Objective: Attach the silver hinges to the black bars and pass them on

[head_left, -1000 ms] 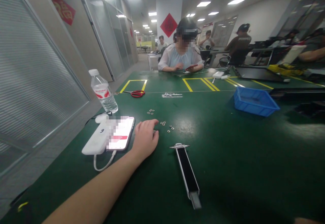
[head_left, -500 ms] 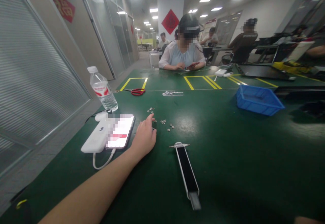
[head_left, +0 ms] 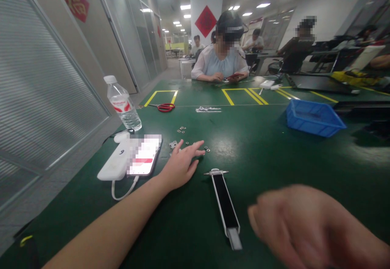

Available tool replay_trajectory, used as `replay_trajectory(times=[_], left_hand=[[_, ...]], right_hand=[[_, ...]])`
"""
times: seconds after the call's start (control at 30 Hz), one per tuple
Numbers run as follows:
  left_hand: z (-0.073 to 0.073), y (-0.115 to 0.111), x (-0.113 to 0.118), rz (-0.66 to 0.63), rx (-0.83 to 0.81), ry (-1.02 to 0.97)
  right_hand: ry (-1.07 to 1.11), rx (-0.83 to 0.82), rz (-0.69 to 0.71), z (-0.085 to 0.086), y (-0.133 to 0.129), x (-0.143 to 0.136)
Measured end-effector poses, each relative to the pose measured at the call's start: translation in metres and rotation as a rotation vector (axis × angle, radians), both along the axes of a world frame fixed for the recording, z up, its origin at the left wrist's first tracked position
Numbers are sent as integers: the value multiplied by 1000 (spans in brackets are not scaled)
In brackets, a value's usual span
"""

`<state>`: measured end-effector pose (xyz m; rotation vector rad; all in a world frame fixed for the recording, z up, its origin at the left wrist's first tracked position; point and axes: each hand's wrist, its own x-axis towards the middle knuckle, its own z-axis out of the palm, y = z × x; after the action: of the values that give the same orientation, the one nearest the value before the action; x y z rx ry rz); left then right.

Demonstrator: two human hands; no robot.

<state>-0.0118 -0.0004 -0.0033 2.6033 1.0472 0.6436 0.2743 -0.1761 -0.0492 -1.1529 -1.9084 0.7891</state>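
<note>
My left hand [head_left: 183, 164] reaches across the green table with its fingers spread. Its fingertips are among small metal rings that look like nuts [head_left: 208, 150], and part of them is hidden by the hand. A small metal plate with holes [head_left: 173, 144] lies just beside my left index finger. More of the small rings [head_left: 183, 128] lie farther back. My right hand [head_left: 300, 222] is at the lower right, curled and smeared by motion, so its grip is unclear. Between the hands rests a long white-edged bar with a black face [head_left: 226, 202], a metal crosspiece and a metal tab.
At left are a water bottle [head_left: 124, 105], a white power bank [head_left: 112, 161] and a phone [head_left: 148, 155] joined by a cable. Red-handled scissors [head_left: 166, 107], small white pieces [head_left: 208, 109] and a blue bin [head_left: 315, 118] lie farther back. A person [head_left: 224, 61] sits opposite.
My left hand has moved right over the small rings and spread its fingers, uncovering the metal plate. My right hand has come in from the lower right edge.
</note>
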Motion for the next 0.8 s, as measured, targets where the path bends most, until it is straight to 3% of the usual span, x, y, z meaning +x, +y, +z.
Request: replay_trajectory(times=[0.1,0.17,0.27,0.37,0.47,0.63,0.8], left_hand=[[1,-1,0,-16,-16,43],[2,-1,1,9,-14,44],[2,0,1,43,-8,12],[1,0,1,56,-23,-29],[0,-1,0,73,-9,-55],[2,-5,-1,123,16,-3],[7,-6,-2,52,73,88]], right_hand=[[159,-143,-14,53,75,-33],[162,-132,-86,71,109,-46],[6,-52,-187,66,124,-49],[-183,37,-155,51,119,-45],[-301,31,-93,48,115,-45],[-354,10,3,54,115,-48],[-376,32,0,53,114,-47]])
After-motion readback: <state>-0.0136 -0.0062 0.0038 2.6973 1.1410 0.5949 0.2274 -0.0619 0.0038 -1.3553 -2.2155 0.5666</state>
